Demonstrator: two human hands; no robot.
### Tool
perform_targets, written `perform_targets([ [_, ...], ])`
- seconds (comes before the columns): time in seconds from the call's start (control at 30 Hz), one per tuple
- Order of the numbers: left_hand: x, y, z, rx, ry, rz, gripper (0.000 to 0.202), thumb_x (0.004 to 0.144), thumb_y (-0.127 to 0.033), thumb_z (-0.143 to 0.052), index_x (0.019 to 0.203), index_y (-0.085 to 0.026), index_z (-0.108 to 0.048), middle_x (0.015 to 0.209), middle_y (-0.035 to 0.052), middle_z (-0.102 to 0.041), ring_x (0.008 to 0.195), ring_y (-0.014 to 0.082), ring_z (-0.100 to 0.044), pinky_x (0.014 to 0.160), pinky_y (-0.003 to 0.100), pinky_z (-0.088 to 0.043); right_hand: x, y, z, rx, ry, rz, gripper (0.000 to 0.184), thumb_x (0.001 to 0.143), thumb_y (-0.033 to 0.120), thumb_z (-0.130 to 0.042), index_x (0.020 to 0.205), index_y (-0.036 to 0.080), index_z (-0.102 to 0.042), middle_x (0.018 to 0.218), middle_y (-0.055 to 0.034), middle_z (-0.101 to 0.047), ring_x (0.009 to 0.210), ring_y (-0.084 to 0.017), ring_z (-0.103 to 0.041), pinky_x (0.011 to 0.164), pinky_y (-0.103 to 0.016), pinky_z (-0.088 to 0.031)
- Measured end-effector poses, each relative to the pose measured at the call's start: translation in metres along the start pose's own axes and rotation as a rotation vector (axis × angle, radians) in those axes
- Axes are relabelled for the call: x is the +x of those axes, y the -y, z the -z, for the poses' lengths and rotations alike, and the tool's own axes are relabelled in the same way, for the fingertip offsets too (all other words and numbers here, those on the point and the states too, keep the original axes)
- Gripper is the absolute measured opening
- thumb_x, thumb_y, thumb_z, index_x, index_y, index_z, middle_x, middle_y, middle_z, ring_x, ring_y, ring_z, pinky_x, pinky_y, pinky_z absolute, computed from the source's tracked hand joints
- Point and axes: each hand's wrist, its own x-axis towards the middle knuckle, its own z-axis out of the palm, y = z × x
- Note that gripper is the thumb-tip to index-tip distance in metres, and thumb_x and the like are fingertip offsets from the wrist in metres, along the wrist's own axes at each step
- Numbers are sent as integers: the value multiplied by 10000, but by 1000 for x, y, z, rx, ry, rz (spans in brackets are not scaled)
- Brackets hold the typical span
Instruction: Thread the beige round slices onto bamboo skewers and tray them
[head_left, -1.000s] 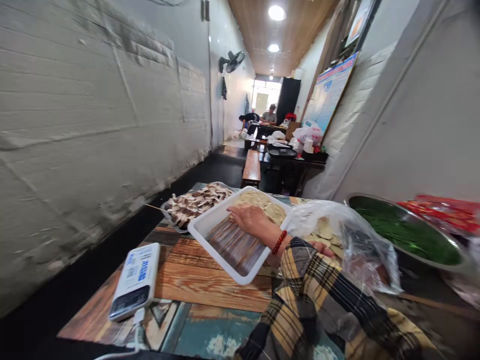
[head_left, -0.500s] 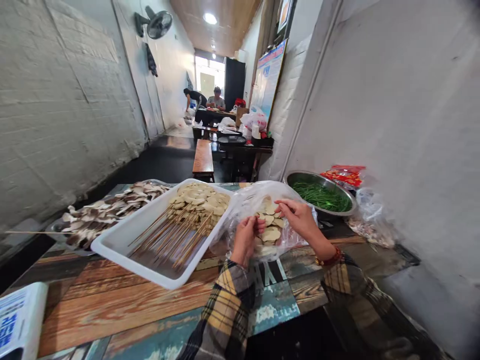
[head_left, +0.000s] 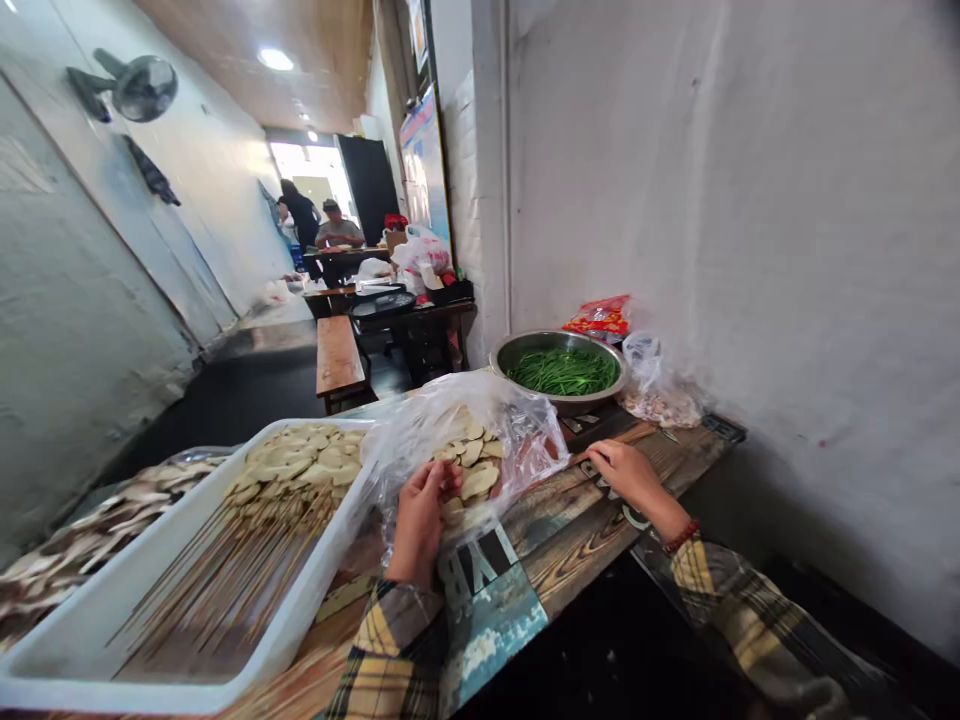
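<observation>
My left hand (head_left: 421, 515) is at the near left side of a clear plastic bag (head_left: 525, 412), fingers curled together at its opening. Inside the bag lie pale, flat oval slices (head_left: 480, 481); whether the fingers pinch one is hidden. Over the planked table (head_left: 574, 540), to the right of the bag, my right hand (head_left: 630, 482) has thumb and fingers pressed together. Anything in that pinch is too small to make out. Left of the bag stands a white plastic tray (head_left: 289, 625) holding similar slices threaded on thin wooden skewers (head_left: 225, 570).
A steel bowl (head_left: 495, 362) of green stalks (head_left: 562, 372) stands behind the bag. Beside it are a red packet (head_left: 598, 316) and another plastic bag (head_left: 651, 380). Sliced mushrooms (head_left: 97, 530) lie at the far left. Beyond are a bench (head_left: 337, 355) and two people in the background.
The view has turned right, so the tray and bag sit further left. My right hand has moved from above the bag to the table on its right. My left hand stays by the bag.
</observation>
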Motion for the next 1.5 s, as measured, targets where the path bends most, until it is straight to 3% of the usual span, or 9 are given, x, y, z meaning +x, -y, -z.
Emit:
perform_targets([
  [0.17, -6, 4, 0, 102, 29, 1, 497, 602, -533, -785, 886, -140, -678, 784, 57, -713, 649, 147, -622, 628, 255, -486, -3, -6, -19, -72, 44, 100, 330, 894, 177, -523, 1188, 221, -666, 1216, -86, -666, 1132, -227, -569, 956, -366, -414],
  [0.23, -6, 6, 0, 155, 47, -8, 465, 626, -532, -772, 875, -150, -680, 778, 49, -711, 656, 149, -621, 625, 250, -482, 0, -2, -21, -139, 47, 132, 369, 900, 170, -533, 1255, 207, -625, 1231, -103, -648, 1150, -234, -541, 957, -384, -405],
  [0.47, -5, 8, 1, 191, 66, -26, 438, 628, -547, -766, 830, -166, -689, 758, 29, -705, 645, 146, -615, 626, 249, -483, -8, -4, -10, -209, 20, 252, 184, 934, 221, -549, 995, 216, -723, 986, -71, -665, 937, -209, -577, 811, -331, -421],
  [0.63, -7, 5, -2, 169, 77, -23, 436, 627, -534, -774, 823, -155, -687, 747, 30, -702, 624, 129, -606, 594, 229, -471, -27, -7, -7, -169, -89, 316, 236, 982, 188, -445, 1010, 193, -679, 955, -76, -674, 885, -206, -608, 818, -343, -434],
  [0.83, -13, 2, -6, 181, 55, -54, 440, 641, -526, -764, 844, -143, -691, 753, 43, -698, 626, 133, -611, 596, 234, -475, -21, 38, -11, -173, -164, 300, 277, 993, 180, -396, 1083, 195, -657, 853, -68, -666, 787, -195, -619, 735, -300, -458],
  [1.0, -13, 5, -6, 242, 20, -118, 375, 681, -492, -724, 821, -145, -696, 746, 55, -697, 623, 141, -595, 579, 238, -454, -1, 93, -35, -82, -106, 414, 278, 1006, 200, -385, 1023, 190, -662, 919, -80, -715, 834, -186, -656, 741, -275, -446],
  [1.1, -11, 8, -5, 336, 1, -182, 269, 708, -418, -695, 801, -165, -708, 707, 36, -682, 601, 139, -565, 576, 242, -430, 8, 114, -50, -78, -73, 408, 259, 1001, 226, -409, 947, 186, -659, 836, -64, -720, 766, -191, -666, 677, -276, -423],
  [1.3, -16, 7, -10, 607, 53, -385, 107, 718, -299, -676, 730, -210, -733, 750, 47, -689, 730, 193, -586, 693, 279, -424, 17, 124, -55, -70, -28, 419, 216, 978, 252, -469, 886, 181, -652, 799, -53, -722, 724, -189, -665, 628, -277, -385],
  [1.5, -20, 6, -13, 764, 116, -427, 110, 749, -254, -633, 660, -203, -675, 679, 19, -626, 679, 172, -542, 656, 266, -368, 15, 120, -51, -53, -17, 449, 217, 964, 264, -485, 847, 193, -653, 767, -44, -718, 696, -181, -656, 608, -272, -361],
])
